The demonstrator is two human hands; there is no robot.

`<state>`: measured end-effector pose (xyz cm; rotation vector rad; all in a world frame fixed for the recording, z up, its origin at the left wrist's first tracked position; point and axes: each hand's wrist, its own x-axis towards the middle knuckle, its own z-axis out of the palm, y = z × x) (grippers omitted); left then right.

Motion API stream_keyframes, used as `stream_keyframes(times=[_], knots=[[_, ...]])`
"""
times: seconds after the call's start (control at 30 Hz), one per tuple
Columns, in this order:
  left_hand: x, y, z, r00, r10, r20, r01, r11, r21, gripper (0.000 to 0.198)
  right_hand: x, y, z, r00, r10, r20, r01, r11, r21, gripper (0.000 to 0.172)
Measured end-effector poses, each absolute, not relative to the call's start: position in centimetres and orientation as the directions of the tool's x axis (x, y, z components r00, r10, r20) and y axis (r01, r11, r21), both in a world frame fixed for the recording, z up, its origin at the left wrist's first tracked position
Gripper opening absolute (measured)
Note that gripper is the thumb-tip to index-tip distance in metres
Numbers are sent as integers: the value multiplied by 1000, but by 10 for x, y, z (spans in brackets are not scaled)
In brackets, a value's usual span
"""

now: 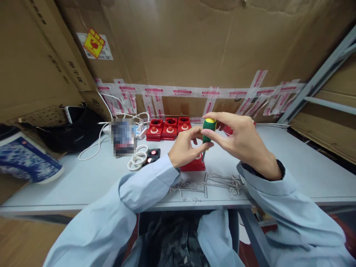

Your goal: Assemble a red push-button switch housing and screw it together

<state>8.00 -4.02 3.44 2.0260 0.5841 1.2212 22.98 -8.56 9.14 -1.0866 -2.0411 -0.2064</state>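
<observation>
A green screwdriver with a yellow cap (208, 130) stands upright, its shaft pointing down at a red device (193, 166) on the table. My right hand (240, 139) grips the upper handle between thumb and fingers. Lower down, the thumb and fingers of my left hand (187, 145) close around the bottom of the handle and the shaft. My left hand partly covers the red device, and the shaft's tip is hard to make out. Metal rods and small pieces (222, 183) lie just in front of the device.
Several red devices (170, 129) stand in rows behind my left hand. White rings (137, 161) and a black part (154, 153) lie left of them, near a blurred-out item (122, 137) and white cables. A blue-white cup (29, 157) and black bag (83, 128) are at the left.
</observation>
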Motion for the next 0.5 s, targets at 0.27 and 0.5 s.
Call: stream_keyframes(times=[0.27,0.5], knots=[[85,-40,32,337,710,618,35,-665,746,24,224,-79,83,-192,574,796,811,549,-200,21],[84,-46,34,473,679,562,74,-666,743,10,227,-82,89,-280,619,733,674,671,-309,11]])
